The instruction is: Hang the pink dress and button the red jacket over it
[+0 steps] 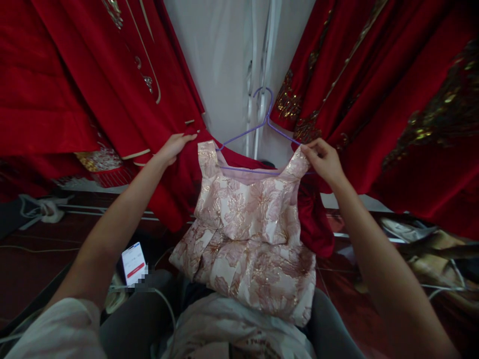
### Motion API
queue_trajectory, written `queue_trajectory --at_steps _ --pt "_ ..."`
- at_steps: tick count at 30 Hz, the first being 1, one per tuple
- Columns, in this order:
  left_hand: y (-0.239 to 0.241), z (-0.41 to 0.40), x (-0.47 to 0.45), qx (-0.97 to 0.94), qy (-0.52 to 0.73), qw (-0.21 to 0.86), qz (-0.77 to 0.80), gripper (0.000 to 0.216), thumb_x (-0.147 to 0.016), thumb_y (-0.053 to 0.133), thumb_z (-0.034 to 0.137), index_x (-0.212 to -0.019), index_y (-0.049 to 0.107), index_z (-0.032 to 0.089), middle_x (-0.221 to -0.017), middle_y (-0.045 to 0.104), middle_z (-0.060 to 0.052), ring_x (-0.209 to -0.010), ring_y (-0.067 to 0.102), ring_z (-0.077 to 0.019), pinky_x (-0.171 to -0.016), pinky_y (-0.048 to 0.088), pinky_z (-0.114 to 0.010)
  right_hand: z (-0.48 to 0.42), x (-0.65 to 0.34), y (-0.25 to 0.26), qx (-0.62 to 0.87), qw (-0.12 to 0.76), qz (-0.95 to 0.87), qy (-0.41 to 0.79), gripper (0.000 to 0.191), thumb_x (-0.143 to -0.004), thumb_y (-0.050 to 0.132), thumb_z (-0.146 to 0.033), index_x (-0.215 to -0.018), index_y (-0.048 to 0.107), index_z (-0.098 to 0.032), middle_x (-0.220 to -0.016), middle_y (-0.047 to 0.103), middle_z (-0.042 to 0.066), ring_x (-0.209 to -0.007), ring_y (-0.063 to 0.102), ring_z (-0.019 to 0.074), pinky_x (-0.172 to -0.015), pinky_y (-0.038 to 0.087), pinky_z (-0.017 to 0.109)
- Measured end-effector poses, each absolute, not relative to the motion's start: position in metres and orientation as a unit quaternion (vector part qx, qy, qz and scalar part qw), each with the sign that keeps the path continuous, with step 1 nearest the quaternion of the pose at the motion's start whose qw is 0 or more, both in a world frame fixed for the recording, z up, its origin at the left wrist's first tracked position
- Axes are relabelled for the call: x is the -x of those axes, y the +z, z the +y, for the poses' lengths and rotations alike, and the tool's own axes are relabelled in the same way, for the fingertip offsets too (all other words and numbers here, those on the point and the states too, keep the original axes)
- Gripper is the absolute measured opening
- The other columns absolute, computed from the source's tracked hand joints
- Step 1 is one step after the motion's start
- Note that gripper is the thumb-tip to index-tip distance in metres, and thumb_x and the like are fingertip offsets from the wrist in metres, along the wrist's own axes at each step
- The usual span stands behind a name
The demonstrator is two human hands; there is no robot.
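Note:
A sleeveless dress (254, 204) in pale pink and white, with a shiny floral pattern, lies across my lap. A purple hanger (243, 133) sits inside its neckline, with its hook pointing up and away from me. My right hand (325, 158) pinches the top of the dress's right strap at the hanger's end. My left hand (176, 148) is just left of the other strap, apart from it, its fingers stretched toward a red garment (164, 114). Whether those fingertips touch the red cloth I cannot tell.
More red garments with gold sequin work (422, 124) hang at the right. White metal poles (258, 60) stand between the two sides. A lit phone (133, 264) rests by my left leg, near a pale cable (164, 299). Plastic-wrapped bundles (426, 249) lie at the lower right.

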State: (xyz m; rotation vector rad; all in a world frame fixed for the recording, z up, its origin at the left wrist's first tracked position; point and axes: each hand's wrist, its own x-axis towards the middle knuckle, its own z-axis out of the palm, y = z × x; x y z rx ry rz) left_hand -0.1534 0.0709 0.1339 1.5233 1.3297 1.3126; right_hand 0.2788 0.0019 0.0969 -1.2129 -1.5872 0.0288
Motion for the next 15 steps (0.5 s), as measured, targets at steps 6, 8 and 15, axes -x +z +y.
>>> queue_trajectory --at_steps 6,8,15 --pt "0.152 0.063 0.105 -0.728 0.482 0.118 0.473 0.023 -0.085 0.058 0.037 -0.085 0.063 0.014 -0.086 0.067 -0.006 -0.097 0.062 -0.0240 -0.094 0.047 -0.038 -0.029 -0.260 0.112 0.559 0.500 -0.654 -0.101 0.027 -0.086 0.056 -0.047 -0.079 0.058 -0.021 -0.062 0.056 -0.001 -0.057 0.050 0.0142 -0.067 0.041 0.029" --pt "0.153 0.056 0.084 -0.747 0.505 0.093 0.422 0.023 -0.088 0.055 0.038 -0.091 0.062 0.016 -0.092 0.066 -0.005 -0.102 0.060 -0.0226 -0.096 0.045 -0.037 -0.035 -0.254 0.114 0.563 0.494 -0.654 -0.109 0.026 -0.087 0.054 -0.046 -0.079 0.058 -0.021 -0.063 0.057 -0.001 -0.058 0.051 0.0146 -0.071 0.041 0.031" --pt "0.119 0.005 0.037 -0.885 0.366 0.108 0.268 0.026 -0.094 0.045 0.031 -0.110 0.061 0.019 -0.096 0.067 -0.004 -0.089 0.062 -0.0159 -0.085 0.048 -0.031 -0.044 -0.247 0.112 0.569 0.496 -0.648 -0.104 0.028 -0.089 0.049 -0.048 -0.084 0.059 -0.022 -0.071 0.063 0.003 -0.066 0.058 0.0186 -0.075 0.042 0.034"
